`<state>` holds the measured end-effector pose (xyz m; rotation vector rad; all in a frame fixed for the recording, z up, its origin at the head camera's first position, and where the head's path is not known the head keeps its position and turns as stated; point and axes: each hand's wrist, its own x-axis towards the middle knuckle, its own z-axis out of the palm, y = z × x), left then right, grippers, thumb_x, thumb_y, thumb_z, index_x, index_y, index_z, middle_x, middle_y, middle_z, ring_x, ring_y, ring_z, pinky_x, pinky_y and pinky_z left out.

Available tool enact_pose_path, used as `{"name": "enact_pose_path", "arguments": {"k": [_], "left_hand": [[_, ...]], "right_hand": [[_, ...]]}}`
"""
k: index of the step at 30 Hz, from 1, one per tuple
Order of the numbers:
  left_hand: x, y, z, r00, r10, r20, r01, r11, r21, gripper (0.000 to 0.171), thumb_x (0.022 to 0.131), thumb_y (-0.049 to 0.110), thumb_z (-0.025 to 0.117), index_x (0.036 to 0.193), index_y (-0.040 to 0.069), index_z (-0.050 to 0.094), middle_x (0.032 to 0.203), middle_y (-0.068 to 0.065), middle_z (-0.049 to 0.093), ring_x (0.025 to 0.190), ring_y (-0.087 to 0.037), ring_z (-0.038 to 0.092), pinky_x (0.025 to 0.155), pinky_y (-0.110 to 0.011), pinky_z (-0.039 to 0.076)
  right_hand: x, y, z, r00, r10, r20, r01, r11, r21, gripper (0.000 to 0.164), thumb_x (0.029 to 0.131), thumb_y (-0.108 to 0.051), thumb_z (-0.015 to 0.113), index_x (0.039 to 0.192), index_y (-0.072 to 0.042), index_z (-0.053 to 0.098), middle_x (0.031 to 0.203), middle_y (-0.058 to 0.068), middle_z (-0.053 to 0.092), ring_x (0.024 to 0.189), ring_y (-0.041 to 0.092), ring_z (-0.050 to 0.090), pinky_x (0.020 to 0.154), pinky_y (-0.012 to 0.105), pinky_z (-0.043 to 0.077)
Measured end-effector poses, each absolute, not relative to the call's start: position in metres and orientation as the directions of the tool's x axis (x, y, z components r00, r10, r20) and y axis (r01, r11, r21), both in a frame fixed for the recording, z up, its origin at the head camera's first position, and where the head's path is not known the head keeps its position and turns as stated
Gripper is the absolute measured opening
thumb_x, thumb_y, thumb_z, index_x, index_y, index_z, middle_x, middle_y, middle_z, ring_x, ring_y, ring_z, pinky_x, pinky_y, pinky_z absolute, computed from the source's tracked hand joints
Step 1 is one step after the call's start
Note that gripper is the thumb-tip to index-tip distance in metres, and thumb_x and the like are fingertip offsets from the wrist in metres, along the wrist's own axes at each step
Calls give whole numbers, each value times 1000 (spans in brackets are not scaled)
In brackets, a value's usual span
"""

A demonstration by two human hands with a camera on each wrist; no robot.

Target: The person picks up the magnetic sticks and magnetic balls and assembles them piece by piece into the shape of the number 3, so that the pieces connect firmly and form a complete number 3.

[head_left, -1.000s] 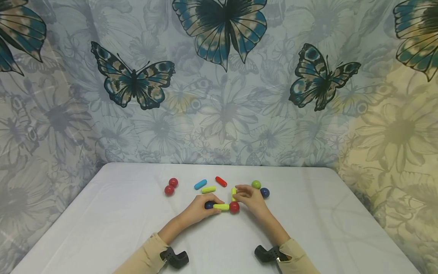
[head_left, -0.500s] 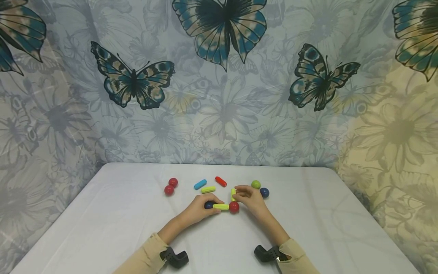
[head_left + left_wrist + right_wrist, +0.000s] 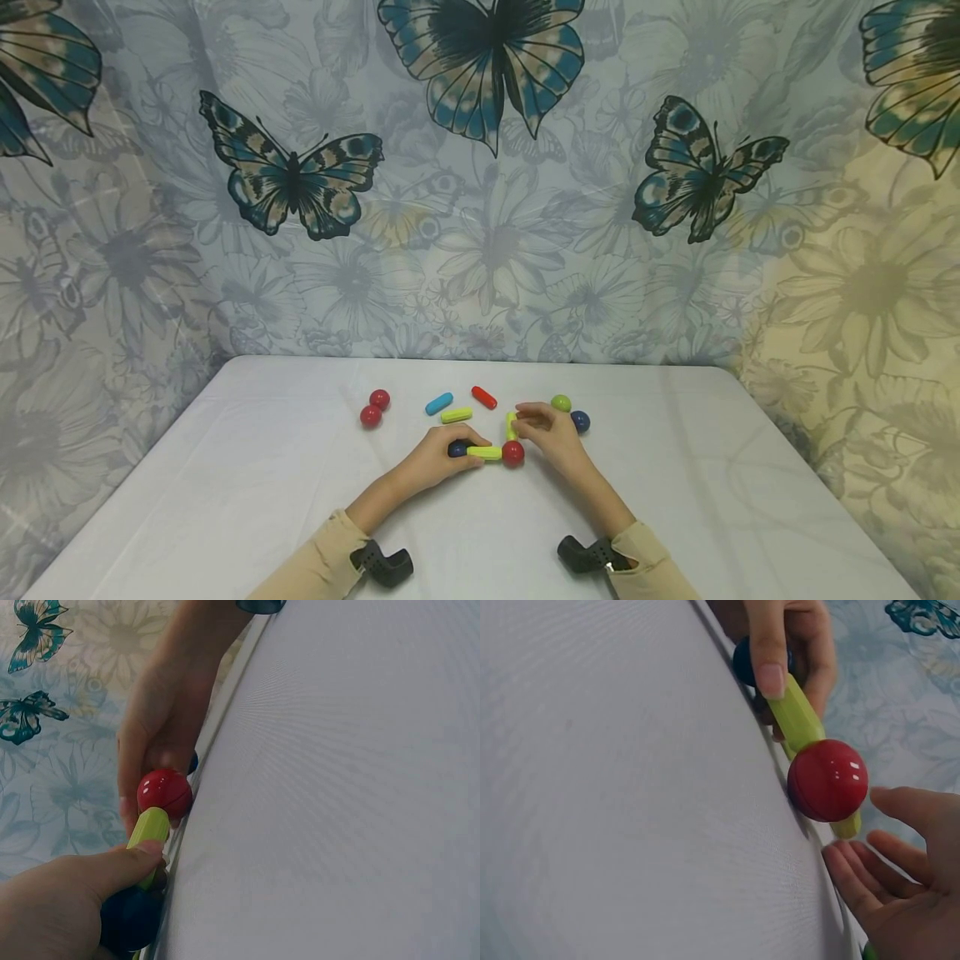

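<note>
My left hand pinches a yellow-green rod between thumb and fingers, with a dark blue ball at the rod's left end inside the grasp. At its other end the rod meets a glossy red ball. A second yellow-green rod sticks out from the red ball's far side, mostly hidden behind it in the right wrist view. Beside that rod is my right hand, thumb and fingers spread apart around its free end. In the right wrist view a gap shows between the right hand's fingers and the rod.
Behind the hands on the white table lie a blue rod, a yellow-green rod and a red rod. Two red balls sit at the left. A green ball and a blue ball lie behind the right hand.
My right hand's fingers have shifted very slightly at the second rod, their tips lifting a little. The left hand and the joined pieces look unmoved.
</note>
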<state>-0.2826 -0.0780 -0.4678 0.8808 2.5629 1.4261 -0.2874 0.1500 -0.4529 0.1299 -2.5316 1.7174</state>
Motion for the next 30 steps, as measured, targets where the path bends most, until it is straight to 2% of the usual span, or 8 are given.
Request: {"name": "enact_pose_path", "arguments": {"k": [8,17,25,30], "left_hand": [[-282,-78,-467,-834,516,197,434,390,812,21,86,22,74,107,23,71,108,9,73,116,-17,61,108,-42,43],[-282,-78,-468,-835,518,185,427,397,812,22,87,21,73,109,22,71,108,8,73,116,-16,60,107,-41,44],[-283,-79,-469,-831,521,194,441,407,800,24,86,20,74,110,23,71,109,9,72,116,-14,60,107,-38,45],[-284,-79,-469,-828,524,201,447,400,800,24,86,20,74,110,23,71,109,8,72,115,-14,60,106,-36,45]], "right_hand": [[-287,153,-450,-992,-28,120,-121,385,-915,34,89,-16,70,120,-2,65,112,15,69,100,24,68,80,29,60],[-290,168,-439,-976,-58,210,-216,391,-895,32,90,-18,70,119,-3,66,115,14,71,110,25,66,93,30,55],[-293,192,-429,-956,-96,277,-292,365,-884,34,90,-28,70,118,-8,68,117,11,71,105,10,68,89,17,53],[-295,207,-427,-951,-103,292,-309,356,-882,34,91,-28,69,118,-8,67,119,12,70,106,9,67,88,15,52]]}}
